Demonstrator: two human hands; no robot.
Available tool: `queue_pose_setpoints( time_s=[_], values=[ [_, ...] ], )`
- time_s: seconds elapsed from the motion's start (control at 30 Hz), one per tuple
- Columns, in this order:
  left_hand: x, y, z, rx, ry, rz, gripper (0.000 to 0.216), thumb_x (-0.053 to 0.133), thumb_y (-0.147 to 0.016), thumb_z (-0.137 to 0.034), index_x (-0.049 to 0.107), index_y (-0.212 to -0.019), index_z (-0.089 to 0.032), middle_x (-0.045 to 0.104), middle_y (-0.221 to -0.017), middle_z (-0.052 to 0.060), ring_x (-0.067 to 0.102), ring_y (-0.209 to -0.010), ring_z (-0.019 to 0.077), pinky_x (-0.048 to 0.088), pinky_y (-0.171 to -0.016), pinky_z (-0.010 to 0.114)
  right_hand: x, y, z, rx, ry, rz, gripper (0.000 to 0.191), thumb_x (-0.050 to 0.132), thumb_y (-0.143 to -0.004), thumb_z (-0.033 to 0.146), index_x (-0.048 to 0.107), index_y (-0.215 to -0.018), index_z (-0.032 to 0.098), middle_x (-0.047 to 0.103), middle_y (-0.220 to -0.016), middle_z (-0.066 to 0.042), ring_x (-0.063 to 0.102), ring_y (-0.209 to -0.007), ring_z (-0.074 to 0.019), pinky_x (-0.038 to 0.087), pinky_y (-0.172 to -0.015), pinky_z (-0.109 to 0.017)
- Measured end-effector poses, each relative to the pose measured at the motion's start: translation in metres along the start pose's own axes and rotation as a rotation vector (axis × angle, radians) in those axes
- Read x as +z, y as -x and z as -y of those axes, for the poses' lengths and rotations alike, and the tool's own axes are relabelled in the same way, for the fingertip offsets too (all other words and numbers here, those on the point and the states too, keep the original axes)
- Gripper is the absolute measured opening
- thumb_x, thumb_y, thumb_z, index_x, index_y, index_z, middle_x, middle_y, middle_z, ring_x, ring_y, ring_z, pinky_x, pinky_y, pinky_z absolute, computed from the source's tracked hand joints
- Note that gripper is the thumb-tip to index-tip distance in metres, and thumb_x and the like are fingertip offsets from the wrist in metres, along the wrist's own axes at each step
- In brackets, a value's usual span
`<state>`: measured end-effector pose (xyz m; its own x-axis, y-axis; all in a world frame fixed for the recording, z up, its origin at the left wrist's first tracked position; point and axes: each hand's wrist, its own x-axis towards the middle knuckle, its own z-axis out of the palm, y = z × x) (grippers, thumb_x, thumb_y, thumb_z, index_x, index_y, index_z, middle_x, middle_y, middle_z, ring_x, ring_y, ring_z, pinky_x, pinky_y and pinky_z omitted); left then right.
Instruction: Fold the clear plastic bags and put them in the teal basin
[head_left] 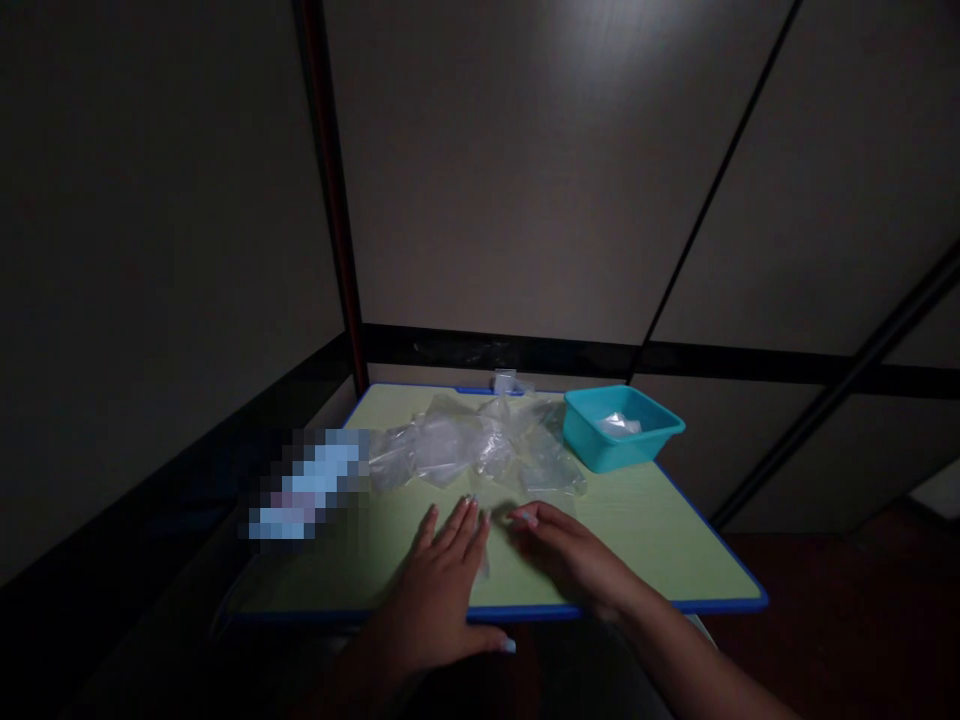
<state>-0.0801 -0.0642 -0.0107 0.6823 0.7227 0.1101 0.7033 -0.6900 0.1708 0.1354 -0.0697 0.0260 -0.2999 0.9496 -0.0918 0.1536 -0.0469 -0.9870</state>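
My left hand (442,585) lies flat with its fingers stretched out and its thumb out to the side. Under and beside its fingers is a small clear plastic bag (484,568), mostly covered by the hand. To the right, my right hand (574,555) hovers low above the board with loosely bent fingers; nothing shows in it, though its palm side is in shadow. Just beyond both hands spreads a loose heap of clear plastic bags (450,445).
A turquoise basin (615,455) stands at the back right, with clear plastic packets (620,424) inside. The yellow-green board (660,560) has a blue edge. A blurred-out blue item (315,480) lies at the left. A small pale packet (505,381) rests by the far edge, near the wall panels (495,200).
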Motion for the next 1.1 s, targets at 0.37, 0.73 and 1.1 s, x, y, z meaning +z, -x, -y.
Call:
queue_pose_setpoints(
  time_s=[0.37, 0.73, 1.1],
  values=[
    [0.007, -0.002, -0.004, -0.114, 0.026, -0.002, 0.131, 0.058, -0.051, -0.08, 0.006, -0.146, -0.007, 0.002, -0.152, 0.017, -0.001, -0.14, 0.033, -0.003, -0.112, 0.054, 0.025, -0.013, 0.007, 0.463, -0.193, 0.102, 0.014, 0.053, -0.08, 0.024, 0.054, -0.087, 0.011, 0.068, -0.072, -0.007, 0.066, -0.053, -0.0152, 0.052, -0.047, -0.023],
    [0.003, -0.003, 0.002, -0.143, 0.08, 0.042, 0.135, 0.065, -0.041, -0.077, 0.019, -0.144, -0.002, 0.004, -0.149, 0.023, -0.004, -0.139, 0.035, -0.001, -0.112, 0.052, 0.045, -0.055, 0.003, 0.534, 0.118, 0.216, 0.018, 0.049, -0.082, 0.018, 0.056, -0.066, 0.011, 0.061, -0.047, -0.002, 0.061, -0.04, -0.0132, 0.052, -0.045, -0.022],
    [-0.008, -0.038, 0.035, -0.137, 0.87, -0.224, 0.064, 0.054, -0.08, -0.046, 0.041, -0.135, -0.016, 0.038, -0.143, 0.013, 0.034, -0.133, 0.0271, 0.026, -0.109, 0.042, 0.018, -0.033, 0.013, -0.01, 0.592, 0.204, 0.01, 0.051, -0.076, 0.011, 0.054, -0.068, 0.016, 0.053, -0.056, 0.004, 0.055, -0.053, -0.0103, 0.046, -0.058, -0.023]
  ],
)
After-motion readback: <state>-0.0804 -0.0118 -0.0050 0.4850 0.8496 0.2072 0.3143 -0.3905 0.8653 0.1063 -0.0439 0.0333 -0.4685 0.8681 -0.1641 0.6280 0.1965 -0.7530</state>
